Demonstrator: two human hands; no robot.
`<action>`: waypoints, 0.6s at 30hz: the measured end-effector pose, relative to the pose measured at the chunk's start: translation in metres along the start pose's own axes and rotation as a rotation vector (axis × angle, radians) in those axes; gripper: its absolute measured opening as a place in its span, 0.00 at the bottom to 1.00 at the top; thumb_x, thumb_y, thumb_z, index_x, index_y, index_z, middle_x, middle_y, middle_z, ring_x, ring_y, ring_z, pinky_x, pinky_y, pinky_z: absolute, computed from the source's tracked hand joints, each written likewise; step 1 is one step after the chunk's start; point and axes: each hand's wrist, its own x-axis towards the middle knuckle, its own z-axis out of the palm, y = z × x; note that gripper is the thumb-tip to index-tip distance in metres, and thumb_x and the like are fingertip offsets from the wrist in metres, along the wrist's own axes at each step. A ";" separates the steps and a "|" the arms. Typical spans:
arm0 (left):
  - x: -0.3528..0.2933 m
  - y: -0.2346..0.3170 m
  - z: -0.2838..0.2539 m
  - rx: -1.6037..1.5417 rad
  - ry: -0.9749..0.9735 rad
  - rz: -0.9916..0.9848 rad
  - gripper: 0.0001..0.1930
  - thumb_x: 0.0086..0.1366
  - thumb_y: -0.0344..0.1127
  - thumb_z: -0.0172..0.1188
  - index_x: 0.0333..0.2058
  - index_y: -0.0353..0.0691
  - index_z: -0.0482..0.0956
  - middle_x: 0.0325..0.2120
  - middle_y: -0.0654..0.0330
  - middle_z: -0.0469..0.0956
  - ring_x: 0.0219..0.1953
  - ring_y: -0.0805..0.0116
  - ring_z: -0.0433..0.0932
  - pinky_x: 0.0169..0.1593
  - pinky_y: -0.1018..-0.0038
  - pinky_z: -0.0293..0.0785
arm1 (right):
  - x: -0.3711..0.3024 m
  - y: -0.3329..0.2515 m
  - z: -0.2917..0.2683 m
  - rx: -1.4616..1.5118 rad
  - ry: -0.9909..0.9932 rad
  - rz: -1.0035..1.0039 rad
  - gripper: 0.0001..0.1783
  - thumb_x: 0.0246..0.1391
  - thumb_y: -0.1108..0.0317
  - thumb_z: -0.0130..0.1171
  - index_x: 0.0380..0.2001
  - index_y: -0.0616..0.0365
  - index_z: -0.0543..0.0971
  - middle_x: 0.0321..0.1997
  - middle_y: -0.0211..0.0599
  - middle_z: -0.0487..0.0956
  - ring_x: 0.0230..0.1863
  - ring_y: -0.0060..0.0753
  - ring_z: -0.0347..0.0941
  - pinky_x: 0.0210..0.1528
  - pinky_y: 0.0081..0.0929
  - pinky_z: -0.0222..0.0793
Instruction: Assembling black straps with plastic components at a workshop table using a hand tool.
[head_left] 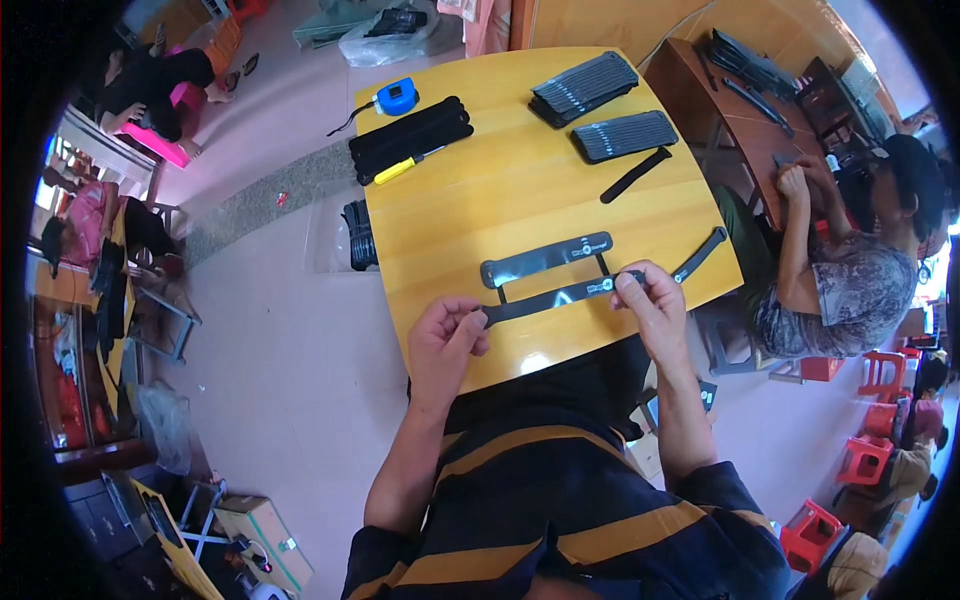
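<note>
My left hand point(447, 335) pinches the left end of a flat black strap point(550, 300) with pale printing. At its other end, the thumb and fingers of my right hand point(655, 308) are closed on it, so the strap stretches between both hands near the table's front edge. Just behind it is a glossy black strip point(545, 260), roughly parallel. Two short dark bars show between the strip and the strap; whether they join the two I cannot tell. A narrow black strap point(700, 255) lies to the right of my right hand, and another dark strap point(636, 175) is farther back.
On the yellow table point(440, 250) are two stacks of black strips point(585, 88) at back right. Black fabric-like strips point(410, 140), a yellow-handled screwdriver point(395, 172) and a blue tape measure point(397, 97) occupy the back left. A co-worker point(850, 270) sits at a brown table, right.
</note>
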 end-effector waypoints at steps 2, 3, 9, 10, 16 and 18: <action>0.004 -0.003 0.001 -0.040 0.002 0.003 0.06 0.72 0.27 0.60 0.45 0.34 0.79 0.30 0.62 0.82 0.26 0.77 0.78 0.32 0.79 0.78 | 0.007 0.008 -0.006 -0.049 -0.016 0.023 0.09 0.69 0.66 0.60 0.37 0.61 0.79 0.29 0.26 0.79 0.32 0.16 0.74 0.39 0.18 0.71; 0.006 -0.005 0.001 -0.032 -0.002 0.007 0.06 0.72 0.27 0.59 0.45 0.33 0.79 0.30 0.62 0.82 0.27 0.77 0.79 0.32 0.79 0.78 | 0.009 0.011 -0.008 -0.044 -0.018 0.031 0.09 0.69 0.66 0.60 0.37 0.61 0.79 0.29 0.26 0.79 0.32 0.16 0.74 0.39 0.18 0.71; 0.019 -0.007 0.004 0.054 0.058 -0.034 0.05 0.71 0.27 0.61 0.42 0.31 0.80 0.30 0.60 0.83 0.27 0.78 0.79 0.33 0.81 0.78 | 0.027 0.025 -0.017 -0.173 -0.039 0.045 0.10 0.69 0.66 0.60 0.34 0.61 0.79 0.25 0.24 0.77 0.29 0.14 0.72 0.33 0.17 0.69; 0.021 -0.007 0.006 0.084 0.075 -0.058 0.05 0.71 0.27 0.61 0.40 0.30 0.81 0.29 0.60 0.83 0.27 0.78 0.79 0.33 0.81 0.77 | 0.029 0.027 -0.018 -0.196 -0.034 0.044 0.11 0.69 0.66 0.60 0.33 0.61 0.80 0.25 0.23 0.77 0.28 0.14 0.72 0.33 0.16 0.68; 0.034 -0.020 0.005 0.270 0.084 -0.071 0.07 0.72 0.32 0.61 0.37 0.34 0.82 0.29 0.61 0.84 0.25 0.79 0.78 0.30 0.81 0.76 | 0.044 0.033 -0.024 -0.186 -0.062 0.098 0.11 0.69 0.66 0.59 0.34 0.61 0.80 0.24 0.23 0.76 0.27 0.13 0.70 0.32 0.16 0.68; 0.038 -0.017 0.007 0.313 0.081 -0.093 0.07 0.72 0.32 0.61 0.37 0.34 0.82 0.28 0.61 0.84 0.25 0.80 0.78 0.29 0.81 0.76 | 0.048 0.035 -0.025 -0.178 -0.064 0.123 0.11 0.69 0.66 0.59 0.34 0.61 0.80 0.25 0.23 0.77 0.28 0.14 0.71 0.32 0.16 0.68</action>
